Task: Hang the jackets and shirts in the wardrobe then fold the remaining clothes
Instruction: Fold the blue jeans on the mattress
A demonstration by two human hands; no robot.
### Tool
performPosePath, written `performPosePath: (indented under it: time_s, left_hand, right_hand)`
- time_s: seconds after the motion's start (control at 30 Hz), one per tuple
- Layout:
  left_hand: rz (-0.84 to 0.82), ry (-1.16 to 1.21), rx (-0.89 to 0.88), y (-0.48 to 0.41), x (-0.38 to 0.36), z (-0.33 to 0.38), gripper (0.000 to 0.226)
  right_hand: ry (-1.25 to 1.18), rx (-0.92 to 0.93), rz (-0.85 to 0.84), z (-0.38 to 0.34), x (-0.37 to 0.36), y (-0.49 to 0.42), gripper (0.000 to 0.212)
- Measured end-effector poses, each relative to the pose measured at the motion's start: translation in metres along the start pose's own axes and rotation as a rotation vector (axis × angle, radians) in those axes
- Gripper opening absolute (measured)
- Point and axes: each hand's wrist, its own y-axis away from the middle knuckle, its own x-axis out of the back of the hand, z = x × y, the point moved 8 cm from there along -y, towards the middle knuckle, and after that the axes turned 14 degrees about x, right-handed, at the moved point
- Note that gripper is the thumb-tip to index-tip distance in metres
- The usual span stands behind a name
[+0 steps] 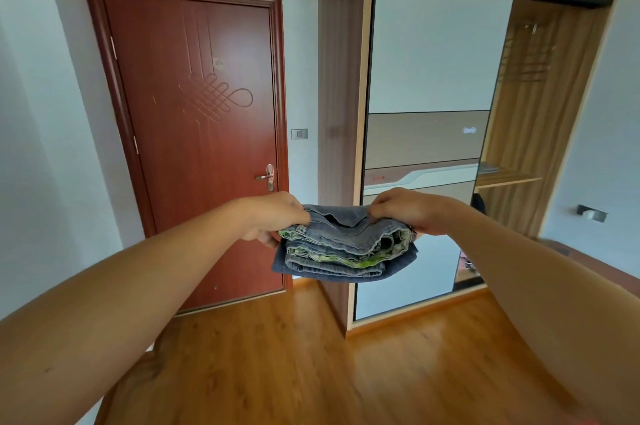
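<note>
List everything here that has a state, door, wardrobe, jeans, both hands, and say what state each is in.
jeans: folded, held in the air by both hands.
left hand: grips the jeans' left end.
right hand: grips the jeans' right end.
room door: closed.
wardrobe sliding panel: covers the left bay, right bay open.
hangers: on the rail, apparently bare.

Both bare arms stretch forward and angle inward toward each other. The left hand and right hand, backs upward, curl their fingers round opposite ends of the folded jeans
</note>
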Motion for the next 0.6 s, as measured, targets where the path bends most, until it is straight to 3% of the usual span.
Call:
performPosePath:
  time_s: [0.27,0.6]
  left_hand:
    - [-0.016,-0.049,-0.047,-0.156,0.014,0.069,0.026]
    - [-0.172,-0.108,-0.227,-0.333,-0.031,0.227,0.020]
  right_hand:
    - [-0.035,-0.006,0.042,0.071,0.050,-0.125,0.026]
    - [0.069,-0.085,0.257,0.186,0.188,-0.220,0.025]
